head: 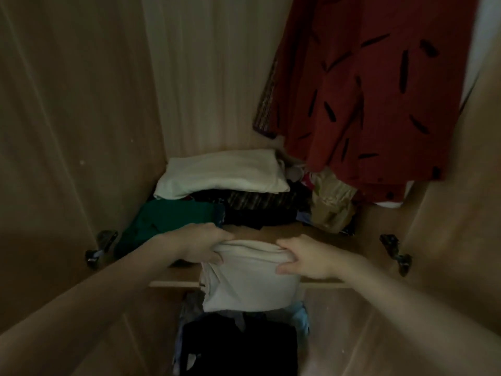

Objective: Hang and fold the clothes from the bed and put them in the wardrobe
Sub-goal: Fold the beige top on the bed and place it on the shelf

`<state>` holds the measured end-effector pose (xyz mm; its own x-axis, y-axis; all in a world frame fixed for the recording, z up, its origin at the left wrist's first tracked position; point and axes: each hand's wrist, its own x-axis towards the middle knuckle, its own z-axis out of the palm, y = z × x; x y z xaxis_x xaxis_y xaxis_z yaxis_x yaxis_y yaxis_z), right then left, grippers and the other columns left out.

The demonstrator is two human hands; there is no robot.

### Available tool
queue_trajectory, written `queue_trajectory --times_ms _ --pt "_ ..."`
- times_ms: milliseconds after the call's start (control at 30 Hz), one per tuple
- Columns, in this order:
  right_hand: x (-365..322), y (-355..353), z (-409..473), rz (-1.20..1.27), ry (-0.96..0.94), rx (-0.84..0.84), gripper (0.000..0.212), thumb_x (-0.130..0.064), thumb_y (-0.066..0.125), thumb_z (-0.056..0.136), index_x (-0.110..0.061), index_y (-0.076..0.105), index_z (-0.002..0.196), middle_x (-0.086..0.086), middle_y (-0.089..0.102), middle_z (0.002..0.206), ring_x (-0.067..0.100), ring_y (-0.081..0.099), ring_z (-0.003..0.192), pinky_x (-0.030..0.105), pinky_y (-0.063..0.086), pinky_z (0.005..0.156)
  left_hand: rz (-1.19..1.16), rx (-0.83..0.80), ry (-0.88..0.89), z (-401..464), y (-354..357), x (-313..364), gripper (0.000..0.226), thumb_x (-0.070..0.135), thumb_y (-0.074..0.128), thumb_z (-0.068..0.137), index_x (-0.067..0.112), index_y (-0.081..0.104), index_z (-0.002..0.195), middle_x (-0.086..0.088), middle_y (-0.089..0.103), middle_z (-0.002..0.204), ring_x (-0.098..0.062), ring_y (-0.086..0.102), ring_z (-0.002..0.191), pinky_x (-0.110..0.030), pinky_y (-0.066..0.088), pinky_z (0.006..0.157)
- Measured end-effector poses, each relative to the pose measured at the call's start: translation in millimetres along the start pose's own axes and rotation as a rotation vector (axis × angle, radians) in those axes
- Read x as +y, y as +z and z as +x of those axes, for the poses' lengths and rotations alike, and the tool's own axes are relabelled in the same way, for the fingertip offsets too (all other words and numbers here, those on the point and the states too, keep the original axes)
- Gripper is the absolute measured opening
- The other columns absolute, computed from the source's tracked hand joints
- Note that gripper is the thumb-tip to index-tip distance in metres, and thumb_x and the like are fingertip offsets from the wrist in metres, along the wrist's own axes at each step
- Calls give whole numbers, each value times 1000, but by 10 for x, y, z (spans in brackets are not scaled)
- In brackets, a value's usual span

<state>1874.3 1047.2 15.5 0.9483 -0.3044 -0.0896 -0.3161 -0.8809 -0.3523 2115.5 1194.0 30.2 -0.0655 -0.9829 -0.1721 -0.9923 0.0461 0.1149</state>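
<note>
I look into an open wardrobe. A folded cream garment (250,283) hangs over the front edge of the wooden shelf (320,234). My left hand (202,245) grips its upper left corner, thumb underneath. Its upper right corner is held by my right hand (303,257), thumb pinching the fabric. Behind on the shelf lie a folded white garment (222,175), a dark striped pile (260,206) beneath it and a green garment (168,221) at the left.
A red dress with black marks (366,90) hangs at the right above crumpled beige clothes (330,204). Below the shelf lie dark (238,346) and light blue clothes (299,318). Both wardrobe doors stand open, with hinges at the left (101,245) and right (395,253).
</note>
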Motion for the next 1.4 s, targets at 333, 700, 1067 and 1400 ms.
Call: queue_trajectory --times_ms 333,700,1067,1400 --pt "825 -51 971 -351 -1 470 33 -28 63 85 -27 50 115 -7 55 103 14 53 92 37 51 72 407 645 72 1052 165 -729 44 10 56 79 27 63 119 4 68 106 -18 63 83 -26 43 58" --pt "1313 1215 1028 -268 38 274 47 -68 40 85 -40 51 122 -17 51 120 7 48 107 35 44 79 141 336 10 1067 1636 -763 63 33 53 76 32 49 139 18 53 135 -6 54 112 -20 43 84" --pt "1124 1112 1871 -17 363 277 81 -56 -5 83 -22 18 153 6 7 161 28 14 145 41 15 118 -127 344 -293 1941 1472 -660 57 42 37 87 26 50 141 0 32 156 -25 30 143 -44 19 118" --pt "1389 1240 2053 -24 363 256 87 -63 14 78 -19 22 153 11 14 161 28 2 148 40 -1 120 -149 389 -324 2173 1653 -896 66 58 25 90 36 27 152 4 10 161 -20 1 150 -41 -10 119"
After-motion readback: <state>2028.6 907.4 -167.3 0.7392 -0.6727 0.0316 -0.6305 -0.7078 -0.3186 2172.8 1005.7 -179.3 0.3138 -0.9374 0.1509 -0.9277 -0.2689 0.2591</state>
